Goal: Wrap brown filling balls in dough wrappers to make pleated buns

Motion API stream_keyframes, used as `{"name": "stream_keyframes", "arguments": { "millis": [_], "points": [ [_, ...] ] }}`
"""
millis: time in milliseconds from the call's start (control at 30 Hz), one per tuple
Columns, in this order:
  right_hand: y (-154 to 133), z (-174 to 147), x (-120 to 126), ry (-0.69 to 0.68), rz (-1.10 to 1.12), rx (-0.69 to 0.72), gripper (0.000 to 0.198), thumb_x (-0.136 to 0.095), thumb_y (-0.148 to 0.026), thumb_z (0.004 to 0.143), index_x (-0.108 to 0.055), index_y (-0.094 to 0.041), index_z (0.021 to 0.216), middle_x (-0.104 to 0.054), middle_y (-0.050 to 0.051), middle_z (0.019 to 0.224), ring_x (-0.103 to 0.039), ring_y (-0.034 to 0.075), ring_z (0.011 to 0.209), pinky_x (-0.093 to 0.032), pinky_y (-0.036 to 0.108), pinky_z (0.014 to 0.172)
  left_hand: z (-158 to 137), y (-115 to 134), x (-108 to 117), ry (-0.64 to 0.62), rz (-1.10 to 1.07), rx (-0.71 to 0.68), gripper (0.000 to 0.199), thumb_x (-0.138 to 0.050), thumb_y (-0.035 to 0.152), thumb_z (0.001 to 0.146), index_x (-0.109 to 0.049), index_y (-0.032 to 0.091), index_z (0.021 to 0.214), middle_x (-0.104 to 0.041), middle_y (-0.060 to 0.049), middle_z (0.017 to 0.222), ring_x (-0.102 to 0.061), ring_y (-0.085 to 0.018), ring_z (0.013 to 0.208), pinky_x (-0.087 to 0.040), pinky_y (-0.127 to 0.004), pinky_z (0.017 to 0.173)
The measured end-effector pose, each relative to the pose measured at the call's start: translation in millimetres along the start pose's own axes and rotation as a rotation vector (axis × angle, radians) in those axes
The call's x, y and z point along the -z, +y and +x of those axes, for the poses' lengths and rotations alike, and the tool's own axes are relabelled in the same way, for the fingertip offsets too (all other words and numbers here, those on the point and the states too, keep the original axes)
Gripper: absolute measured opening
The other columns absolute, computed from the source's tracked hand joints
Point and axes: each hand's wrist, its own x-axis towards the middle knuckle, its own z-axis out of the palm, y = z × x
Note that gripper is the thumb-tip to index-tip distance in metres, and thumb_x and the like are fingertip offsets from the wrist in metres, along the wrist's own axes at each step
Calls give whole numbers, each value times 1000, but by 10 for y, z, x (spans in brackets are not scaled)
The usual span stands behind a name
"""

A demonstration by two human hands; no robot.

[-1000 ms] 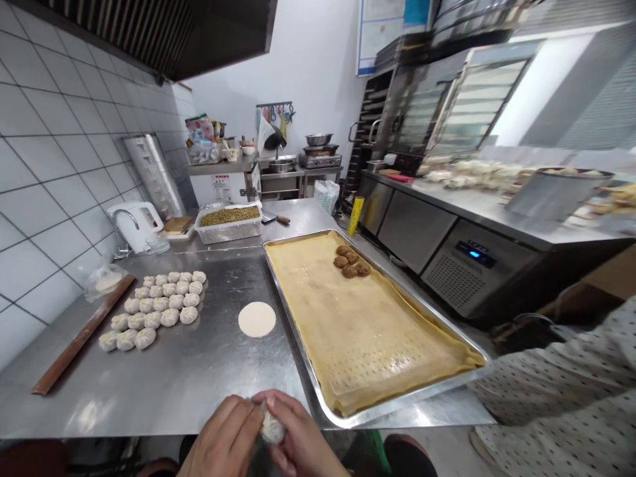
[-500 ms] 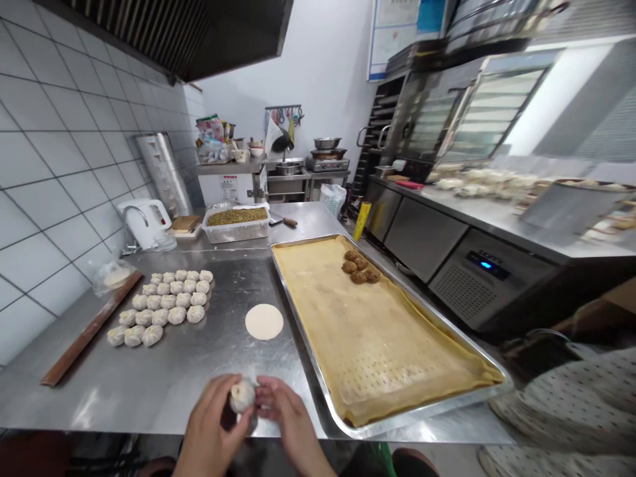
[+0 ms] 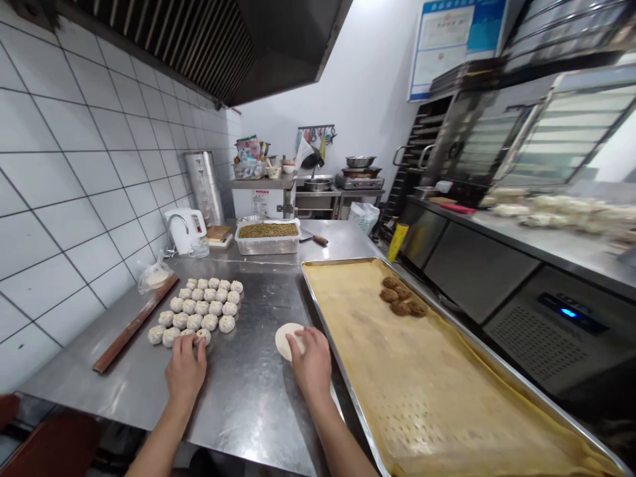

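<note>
Well, the worker's left hand (image 3: 185,372) is down at the near row of dumplings (image 3: 215,308), its fingers bent and its thumb a little apart; a dumpling shows just beside the thumb, though from where I stand I cannot tell whether the hand has hold of one; the right hand (image 3: 314,363) is half open, thumb parted from curved fingers, over the right side of a round wrapper (image 3: 284,341); that wrapper lies flat on the steel table (image 3: 248,404), and whether the fingertips touch it I cannot tell.

Beyond the left hand, the pleated dumplings sit in close rows; to its left lies a long wooden stick (image 3: 134,324), with a plastic bag (image 3: 155,278) near the far end; just right of the right hand stretches a big metal tray (image 3: 342,261) lined with yellow cloth (image 3: 427,377), and a few brown lumps (image 3: 389,295) are clustered on it, ahead and to the right of that hand; farther off, ahead of both hands, stand a white kettle (image 3: 185,230) and a tub (image 3: 267,246) of greenish-brown filling (image 3: 268,230), with a wooden-handled tool (image 3: 320,240) beside it.
</note>
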Motion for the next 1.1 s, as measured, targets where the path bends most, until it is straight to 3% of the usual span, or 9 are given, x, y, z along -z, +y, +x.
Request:
{"name": "stream_keyframes", "arguments": {
  "millis": [67, 133, 367, 500, 567, 633, 767, 967, 1100],
  "points": [
    [-23, 150, -61, -7, -143, 7, 48, -59, -29, 92, -62, -9, 136, -49, 26, 153, -36, 39, 147, -24, 51, 121, -42, -18, 1, -18, -25, -19, 35, -45, 42, 101, -68, 18, 111, -73, -12, 105, -69, -27, 92, -53, -36, 78],
    [-49, 234, -98, -52, -262, -4, 56, -61, -20, 88, -56, -8, 143, -52, 28, 150, -41, 40, 143, -27, 53, 118, -33, -40, -5, -56, -76, -73, 32, -43, 36, 101, -69, 19, 107, -75, -10, 104, -70, -26, 93, -54, -36, 83],
    [-70, -160, 63, -369, -375, -14, 49, -91, -19, 55, -78, -17, 102, -77, 15, 103, -70, 35, 103, -47, 39, 89, -3, 33, 72, -197, -251, -195, 35, -39, 23, 94, -73, 18, 98, -71, -13, 123, -68, -27, 113, -54, -44, 103],
    [-28, -594, 330, -474, -219, 46, 7, -79, -22, 71, -77, -20, 78, -77, 8, 89, -71, 27, 91, -47, 33, 82, -499, 427, 276, -295, -343, -209, 38, -41, 31, 100, -70, 21, 121, -71, -10, 128, -67, -24, 120, -51, -42, 109],
    [-3, -771, 462, -494, -121, 91, 11, -69, -28, 85, -75, -21, 80, -76, 6, 94, -70, 23, 93, -47, 29, 82, -828, 733, 402, -398, -416, -214, 44, -47, 39, 100, -61, 24, 139, -74, -8, 122, -71, -22, 112, -58, -36, 97],
    [30, -922, 553, -506, 0, 93, 25, -58, -38, 95, -74, -21, 86, -75, 4, 90, -68, 21, 87, -48, 26, 77, -1100, 1042, 516, -586, -613, -79, 47, -59, 49, 94, -65, 22, 133, -74, -10, 122, -70, -25, 112, -57, -37, 96],
    [84, -1173, 585, -376, 385, -93, 43, -51, -57, 98, -72, -19, 93, -72, 5, 80, -63, 21, 74, -48, 28, 66, -1365, 1488, 641, -757, -962, 304, 53, -59, 68, 88, -72, 17, 92, -70, -5, 79, -63, -20, 70, -51, -26, 63],
    [6, -1380, 552, -190, 415, -175, 50, -51, -68, 95, -70, -21, 92, -70, 6, 77, -60, 22, 71, -47, 29, 62, -1476, 1706, 670, -552, -851, 507, 60, -50, 77, 88, -70, 21, 94, -71, -3, 79, -63, -20, 74, -48, -25, 65],
    [24, -1433, 519, -86, 449, -213, 56, -48, -72, 94, -71, -22, 98, -74, 8, 87, -65, 26, 81, -51, 31, 70, -1464, 1679, 685, -539, -893, 634, 61, -59, 80, 81, -69, 19, 84, -69, -2, 70, -62, -19, 65, -46, -24, 57]
  ]
}}
